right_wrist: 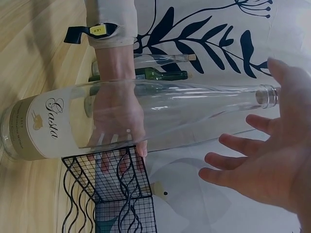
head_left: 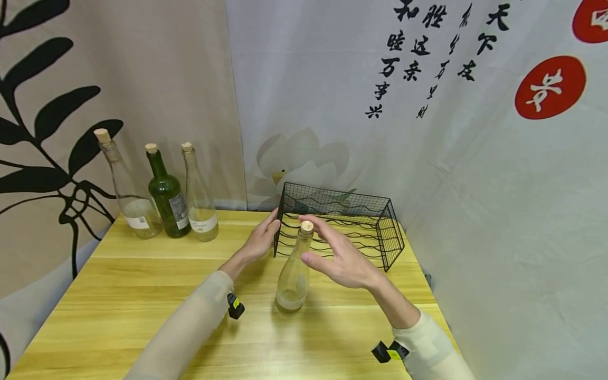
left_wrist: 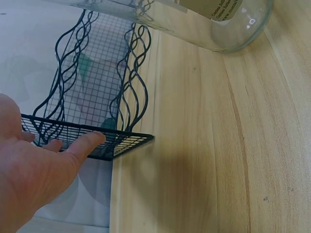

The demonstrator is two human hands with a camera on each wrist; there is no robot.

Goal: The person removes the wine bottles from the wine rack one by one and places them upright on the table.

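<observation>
A clear glass wine bottle (head_left: 292,279) with a pale label stands upright on the table in front of a black wire rack (head_left: 385,203). My right hand (head_left: 344,258) is beside the bottle's neck, thumb and fingers spread around it. In the right wrist view, the spread fingers (right_wrist: 226,177) show a gap to the glass. The left hand (head_left: 258,237) touches the rack's left end, its fingers laid against the mesh panel (left_wrist: 124,143). Part of that hand is seen through the bottle in the right wrist view.
Three corked bottles stand at the table's back left: a tall clear one (head_left: 135,208), a green one (head_left: 166,190) and another clear one (head_left: 200,203). Printed cloth (head_left: 304,79) hangs behind the wooden table (head_left: 142,295) and along its right side.
</observation>
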